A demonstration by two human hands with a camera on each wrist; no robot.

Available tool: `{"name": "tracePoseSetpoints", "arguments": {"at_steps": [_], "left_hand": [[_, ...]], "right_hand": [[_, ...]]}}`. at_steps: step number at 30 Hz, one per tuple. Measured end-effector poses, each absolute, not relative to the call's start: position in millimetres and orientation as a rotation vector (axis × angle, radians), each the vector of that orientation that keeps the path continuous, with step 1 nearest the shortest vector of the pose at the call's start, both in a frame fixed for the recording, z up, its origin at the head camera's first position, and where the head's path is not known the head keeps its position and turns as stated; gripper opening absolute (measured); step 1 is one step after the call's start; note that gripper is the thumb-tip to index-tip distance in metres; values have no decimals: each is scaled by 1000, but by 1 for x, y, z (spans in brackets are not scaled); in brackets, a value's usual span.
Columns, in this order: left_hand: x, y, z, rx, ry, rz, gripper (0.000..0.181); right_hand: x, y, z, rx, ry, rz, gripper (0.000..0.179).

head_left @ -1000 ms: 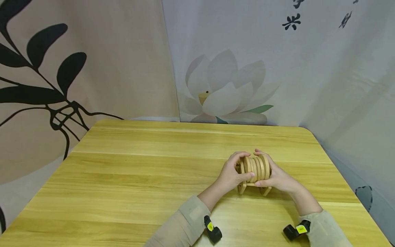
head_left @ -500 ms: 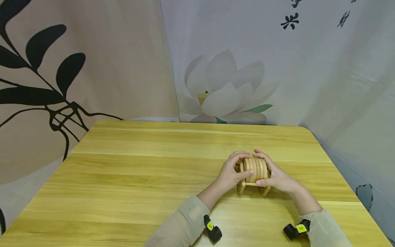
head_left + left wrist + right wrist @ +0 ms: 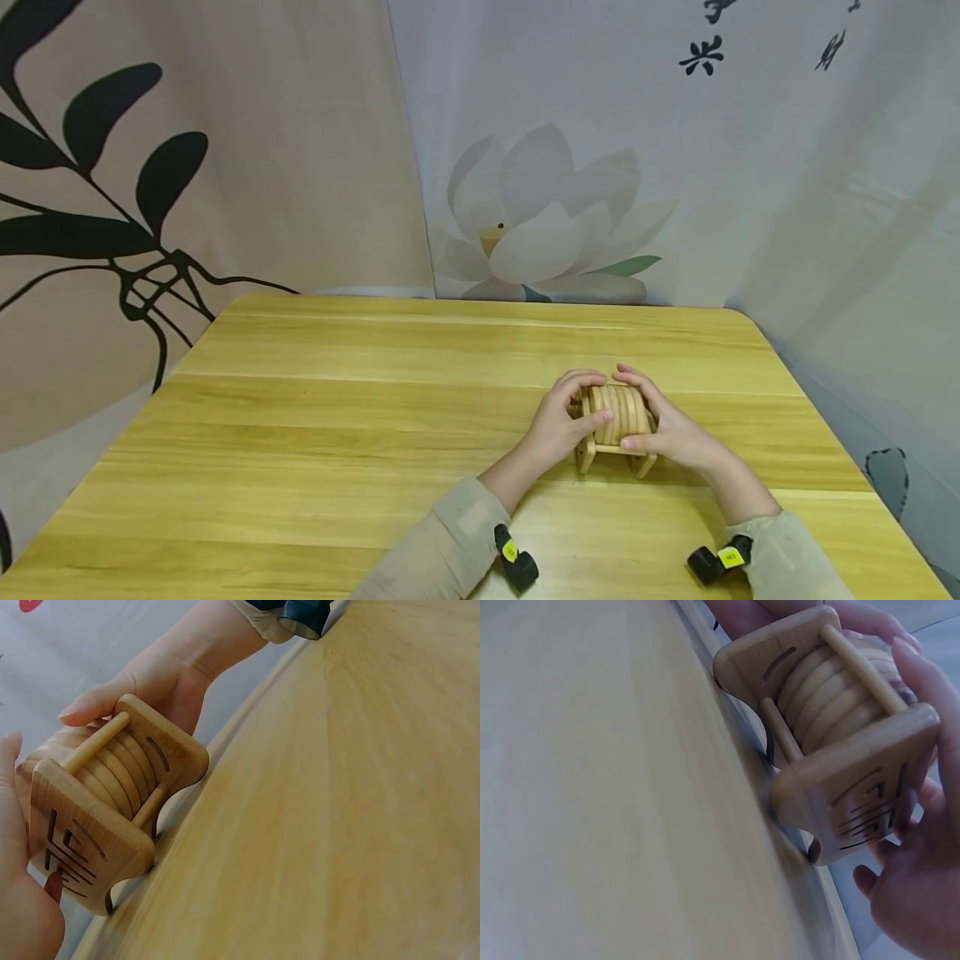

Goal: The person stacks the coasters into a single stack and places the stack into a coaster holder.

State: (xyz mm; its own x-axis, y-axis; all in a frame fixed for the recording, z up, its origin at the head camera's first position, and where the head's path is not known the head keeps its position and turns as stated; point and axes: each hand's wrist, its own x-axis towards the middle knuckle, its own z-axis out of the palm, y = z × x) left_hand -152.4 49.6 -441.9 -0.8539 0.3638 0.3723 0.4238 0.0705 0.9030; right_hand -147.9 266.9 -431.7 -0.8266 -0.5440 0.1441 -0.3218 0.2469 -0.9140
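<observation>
In the head view a wooden coaster rack [image 3: 587, 460] stands on the table's right half. Several round wooden coasters [image 3: 621, 410] stand on edge in a row between its two end panels. My left hand [image 3: 553, 423] holds the rack's left end, its thumb on the coasters. At the right end my right hand [image 3: 681, 432] grips the rack, thumb at the front and fingers over the top. The left wrist view shows a slotted end panel [image 3: 90, 832] and a dowel [image 3: 97, 742] joining both panels. The right wrist view shows the coasters [image 3: 829, 697] behind the dowels.
The wooden table [image 3: 315, 450] stretches out to the left of the hands. Behind it hangs a printed cloth [image 3: 555, 217] with a lotus and dark leaves. Black wrist cameras [image 3: 517, 560] sit at both sleeve cuffs.
The rightmost coasters have moved left and down, so the row sits more evenly between the panels. My fingers on both hands have shifted slightly; the rack stays nearly in place.
</observation>
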Motion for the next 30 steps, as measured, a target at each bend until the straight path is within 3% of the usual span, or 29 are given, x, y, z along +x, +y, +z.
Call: {"name": "tracePoseSetpoints", "arguments": {"at_steps": [13, 30], "left_hand": [[-148, 50, -435, -788, -2240, -1977, 45], [-140, 32, -418, -796, -2263, -1965, 36]], "right_hand": [[-144, 270, -424, -758, 2444, -1547, 88], [-133, 267, -403, -739, 2668, -1556, 69]]}}
